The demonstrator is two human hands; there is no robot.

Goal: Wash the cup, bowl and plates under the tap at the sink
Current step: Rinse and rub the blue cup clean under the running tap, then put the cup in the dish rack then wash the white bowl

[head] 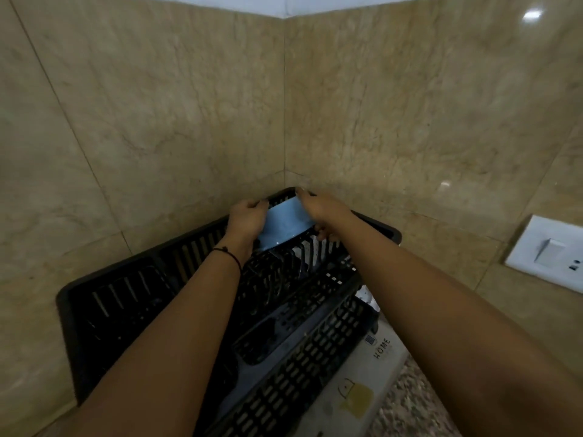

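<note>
A light blue plate [284, 225] stands on edge at the far end of a black plastic dish rack [94, 298]. Both hands hold it. My left hand [247, 217] grips its left edge, with a thin dark band on that wrist. My right hand [321, 206] grips its top right edge, and some fingers show below at the rack's slats. The plate's lower edge sits among the rack's upright dividers. No cup, bowl, tap or sink is in view.
The rack fills the corner between two beige marble-tiled walls [157, 121]. A white mat printed "HOME" [356, 389] lies under the rack's right side on a speckled counter [410, 405]. A white wall switch with socket [549, 253] sits at the right.
</note>
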